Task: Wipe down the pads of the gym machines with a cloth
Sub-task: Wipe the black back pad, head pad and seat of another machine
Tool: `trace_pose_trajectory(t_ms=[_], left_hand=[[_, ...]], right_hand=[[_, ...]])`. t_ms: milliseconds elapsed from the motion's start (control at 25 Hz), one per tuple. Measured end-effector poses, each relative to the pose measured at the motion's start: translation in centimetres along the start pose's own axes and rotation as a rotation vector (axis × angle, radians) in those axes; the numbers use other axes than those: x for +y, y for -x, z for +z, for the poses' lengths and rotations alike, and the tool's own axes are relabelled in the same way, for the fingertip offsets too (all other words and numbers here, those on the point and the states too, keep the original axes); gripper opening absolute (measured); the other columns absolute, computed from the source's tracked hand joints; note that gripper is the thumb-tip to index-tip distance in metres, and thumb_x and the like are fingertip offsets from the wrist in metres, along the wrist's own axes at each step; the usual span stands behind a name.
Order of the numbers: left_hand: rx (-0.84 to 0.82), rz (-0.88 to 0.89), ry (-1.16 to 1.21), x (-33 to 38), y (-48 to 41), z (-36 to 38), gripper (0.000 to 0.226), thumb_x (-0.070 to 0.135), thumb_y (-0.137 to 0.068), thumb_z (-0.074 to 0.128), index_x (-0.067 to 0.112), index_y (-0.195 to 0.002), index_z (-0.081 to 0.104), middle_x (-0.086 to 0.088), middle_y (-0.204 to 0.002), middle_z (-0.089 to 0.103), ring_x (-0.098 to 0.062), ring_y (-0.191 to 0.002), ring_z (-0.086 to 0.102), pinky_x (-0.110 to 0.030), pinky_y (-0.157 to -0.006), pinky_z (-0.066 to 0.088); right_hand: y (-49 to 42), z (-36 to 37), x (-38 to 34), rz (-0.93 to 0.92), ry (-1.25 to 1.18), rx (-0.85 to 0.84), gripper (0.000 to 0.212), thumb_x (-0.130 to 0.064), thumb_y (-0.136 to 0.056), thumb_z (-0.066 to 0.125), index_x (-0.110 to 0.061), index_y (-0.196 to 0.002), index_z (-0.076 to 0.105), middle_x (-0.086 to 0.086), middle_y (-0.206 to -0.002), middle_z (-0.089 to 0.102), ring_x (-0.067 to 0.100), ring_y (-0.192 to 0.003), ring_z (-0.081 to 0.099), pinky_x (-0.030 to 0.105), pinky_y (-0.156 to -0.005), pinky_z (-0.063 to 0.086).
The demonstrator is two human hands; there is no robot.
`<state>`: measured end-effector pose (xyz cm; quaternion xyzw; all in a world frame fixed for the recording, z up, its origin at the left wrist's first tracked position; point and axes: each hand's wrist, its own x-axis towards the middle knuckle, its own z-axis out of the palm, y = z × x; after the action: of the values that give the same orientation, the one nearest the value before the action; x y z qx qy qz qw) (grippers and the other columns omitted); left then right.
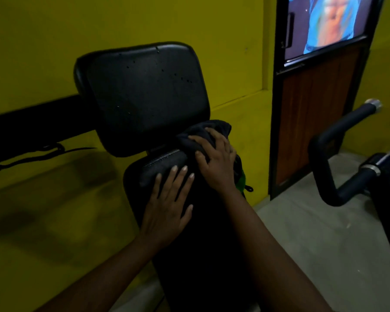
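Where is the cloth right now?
In the head view, the dark cloth sits under the right hand, at the lower right corner of the upper pad.

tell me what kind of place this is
Most likely a gym. A machine with a black upper pad and lower pad stands by a yellow wall, and a curved padded handlebar with a metal end cap shows at right.

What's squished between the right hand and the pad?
In the head view, a dark cloth lies bunched under the right hand, against the lower pad.
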<state>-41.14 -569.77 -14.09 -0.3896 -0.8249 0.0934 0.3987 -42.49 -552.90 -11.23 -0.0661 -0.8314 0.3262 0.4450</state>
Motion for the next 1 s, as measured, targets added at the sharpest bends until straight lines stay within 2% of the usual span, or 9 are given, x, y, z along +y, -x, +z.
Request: trace_pose_trajectory(t_ms=[120,240,400,520,560,640,760,880,1000], left_hand=[[-0.045,0.082,0.038,2.2,-0.6,1.6,0.068,0.039,-0.087,0.039,0.007,-0.145,0.024,-0.013,-0.151,0.033,-0.024,-0.143,0.018,-0.045,-0.116,0.011],[-0.102,0.069,0.054,4.4,0.7,3.5,0.072,0.039,-0.086,0.037,0.005,-0.147,0.019,-0.014,-0.152,0.029,-0.023,-0.146,0.011,-0.045,-0.117,0.008],[-0.139,0.257,-0.033,5.4,1.8,5.7,0.071,0.043,-0.088,0.033,0.003,-0.146,0.024,-0.016,-0.152,0.03,-0.027,-0.143,0.018,-0.044,-0.116,0.008],[-0.149,0.299,-0.098,5.4,1.8,6.5,0.07,0.044,-0.091,0.028,0.002,-0.147,0.024,-0.018,-0.154,0.023,-0.03,-0.144,0.016,-0.044,-0.117,0.006],[-0.152,0.293,-0.104,5.4,1.9,6.7,0.07,0.045,-0.091,0.028,0.002,-0.147,0.023,-0.018,-0.155,0.02,-0.03,-0.144,0.015,-0.045,-0.118,0.006],[-0.147,0.291,-0.117,5.5,2.0,6.8,0.071,0.046,-0.092,0.028,0.003,-0.148,0.021,-0.018,-0.155,0.017,-0.031,-0.144,0.014,-0.045,-0.118,0.005],[-0.135,0.29,-0.099,5.4,2.0,6.7,0.071,0.045,-0.09,0.031,0.003,-0.147,0.022,-0.018,-0.155,0.017,-0.031,-0.144,0.014,-0.045,-0.118,0.006],[-0.135,0.229,0.017,7.4,2.1,6.6,0.071,0.041,-0.085,0.036,0.004,-0.145,0.029,-0.017,-0.154,0.023,-0.03,-0.143,0.018,-0.046,-0.117,0.007],[-0.193,0.319,0.075,11.0,2.6,8.1,0.074,0.042,-0.084,0.035,0.002,-0.146,0.025,-0.016,-0.155,0.022,-0.028,-0.144,0.016,-0.047,-0.117,0.007]], right_hand=[[-0.3,-0.2,1.8,0.134,-0.171,0.062,0.052,-0.052,-0.088,0.026,-0.034,-0.128,0.052,0.005,-0.141,0.04,0.024,-0.13,0.037,0.044,-0.1,0.03],[1.4,-0.4,5.7,0.254,-0.33,0.053,0.048,-0.046,-0.094,0.028,-0.029,-0.135,0.046,0.007,-0.133,0.05,0.023,-0.119,0.048,0.03,-0.089,0.04],[8.4,0.1,12.2,0.375,-0.339,-0.035,0.047,-0.041,-0.096,0.026,-0.023,-0.135,0.047,0.001,-0.131,0.055,0.018,-0.117,0.052,0.02,-0.084,0.039],[13.5,-0.3,15.5,0.442,-0.392,-0.103,0.034,-0.023,-0.102,0.029,-0.025,-0.132,0.046,-0.007,-0.124,0.051,0.015,-0.113,0.049,0.0,-0.081,0.032],[14.9,-0.3,16.4,0.475,-0.395,-0.118,0.032,-0.02,-0.102,0.03,-0.029,-0.131,0.043,-0.01,-0.123,0.049,0.016,-0.115,0.049,-0.001,-0.081,0.03],[16.1,-0.2,17.4,0.496,-0.377,-0.126,0.034,-0.027,-0.1,0.03,-0.035,-0.132,0.038,-0.013,-0.124,0.047,0.019,-0.121,0.047,0.009,-0.088,0.032],[13.3,0.2,15.8,0.386,-0.391,-0.098,0.043,-0.033,-0.097,0.029,-0.027,-0.138,0.039,-0.01,-0.132,0.047,0.017,-0.121,0.046,0.024,-0.095,0.036],[10.2,0.3,13.2,0.368,-0.403,0.002,0.043,-0.035,-0.096,0.028,-0.025,-0.136,0.042,0.0,-0.136,0.049,0.006,-0.117,0.043,0.016,-0.092,0.033],[12.6,1.0,14.4,0.44,-0.373,0.029,0.045,-0.033,-0.095,0.028,-0.022,-0.133,0.047,0.004,-0.136,0.051,0.014,-0.121,0.046,0.016,-0.092,0.033]])
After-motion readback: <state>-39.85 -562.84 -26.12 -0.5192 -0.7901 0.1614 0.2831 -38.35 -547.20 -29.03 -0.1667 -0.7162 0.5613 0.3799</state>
